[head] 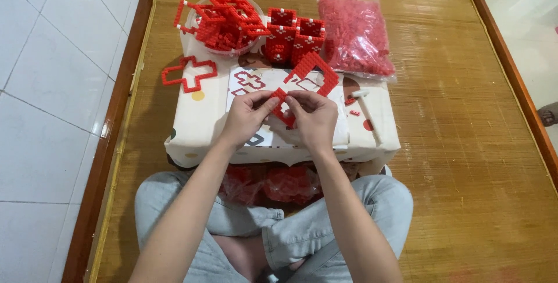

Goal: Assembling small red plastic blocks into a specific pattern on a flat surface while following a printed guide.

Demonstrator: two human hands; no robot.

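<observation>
Over the box (197,121), near its middle, my left hand (247,117) and right hand (314,119) both pinch a small red brick frame (281,106) between closed fingertips. Behind the box's far edge stand a bowl (200,39) of red frames, finished red blocks (293,39) and a bag of red bricks (354,36).

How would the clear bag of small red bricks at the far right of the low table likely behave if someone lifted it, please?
The clear bag of red bricks would probably sag and shift, since its loose contents bulge the thin plastic. It looks fairly heavy for its size, being packed full. It seems unlikely to roll, as it lies slumped flat.
</observation>
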